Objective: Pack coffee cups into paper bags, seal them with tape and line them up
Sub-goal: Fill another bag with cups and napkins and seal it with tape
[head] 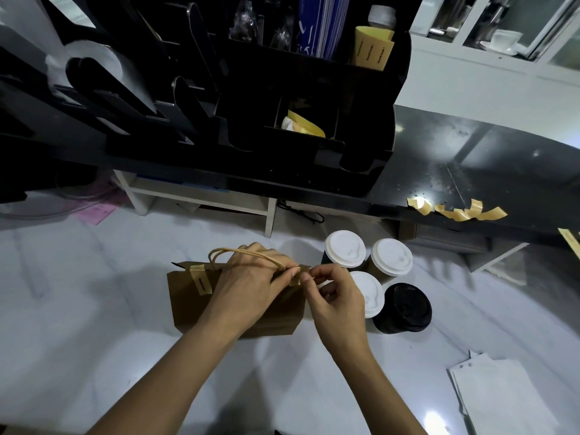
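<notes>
sealing step: the left hand grips the folded top of the brown paper bag on the white counter, while the right hand pinches a tan tape strip there; next, press it flat. lidded cups wait just beside the bag.

No text can be read for certain. Small dark print runs along the tape strip on the brown bag and on the yellow sleeves at the upper middle of the frame, too small to make out.
</notes>
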Tool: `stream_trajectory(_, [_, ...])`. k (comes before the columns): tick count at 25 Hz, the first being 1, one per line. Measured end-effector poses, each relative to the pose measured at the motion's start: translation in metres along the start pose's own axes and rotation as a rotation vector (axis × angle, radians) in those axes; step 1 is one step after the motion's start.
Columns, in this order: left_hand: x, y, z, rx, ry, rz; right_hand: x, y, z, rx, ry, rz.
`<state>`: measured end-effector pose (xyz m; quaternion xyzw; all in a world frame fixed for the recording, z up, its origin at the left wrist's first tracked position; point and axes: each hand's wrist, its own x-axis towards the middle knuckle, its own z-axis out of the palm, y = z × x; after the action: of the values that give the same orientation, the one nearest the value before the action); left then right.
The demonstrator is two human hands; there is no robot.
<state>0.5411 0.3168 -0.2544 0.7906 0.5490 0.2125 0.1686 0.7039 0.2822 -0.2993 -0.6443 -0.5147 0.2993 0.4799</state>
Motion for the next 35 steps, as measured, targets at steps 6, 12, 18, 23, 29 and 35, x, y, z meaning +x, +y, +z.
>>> stream_trajectory(6, [0.002, -0.004, -0.002, 0.019, -0.051, -0.034, 0.007, 0.001, 0.002, 0.063, -0.090, 0.117])
stream_trajectory(12, [0.001, -0.006, -0.001, -0.004, -0.023, -0.028, 0.010, -0.002, 0.004, 0.109, -0.131, 0.092])
stream_trajectory(18, [-0.002, -0.001, 0.001, -0.023, 0.016, -0.024, 0.006, -0.004, 0.005, 0.083, -0.107, 0.076])
stream_trajectory(23, [-0.020, -0.003, -0.002, -0.090, 0.095, 0.003, 0.001, 0.002, 0.009, 0.014, -0.064, 0.062])
stream_trajectory(29, [-0.044, -0.010, -0.016, -0.060, 0.340, 0.117, -0.003, 0.003, 0.008, 0.020, -0.015, 0.034])
stream_trajectory(35, [-0.069, -0.027, -0.025, -0.105, 0.484, 0.007, -0.012, 0.007, 0.015, 0.078, 0.015, 0.044])
